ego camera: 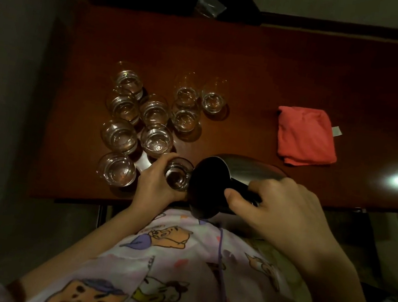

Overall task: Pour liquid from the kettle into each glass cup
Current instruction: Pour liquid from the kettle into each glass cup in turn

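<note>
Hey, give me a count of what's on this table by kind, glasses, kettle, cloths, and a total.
Clear glass cups: 10, nine standing on the dark wooden table, one clear glass cup held by the left hand
Steel kettle with black handle, tilted in the right hand: 1
Folded red cloth: 1
Total: 12

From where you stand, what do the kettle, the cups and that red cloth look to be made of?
Kettle: seems brushed steel, with a dull grey sheen on its side; the handle looks like dark plastic. Cups: clear glass, since the table shows through and the rims glint. Cloth: soft woven or knitted fabric, matte, folded with creases and a small tag.
</note>
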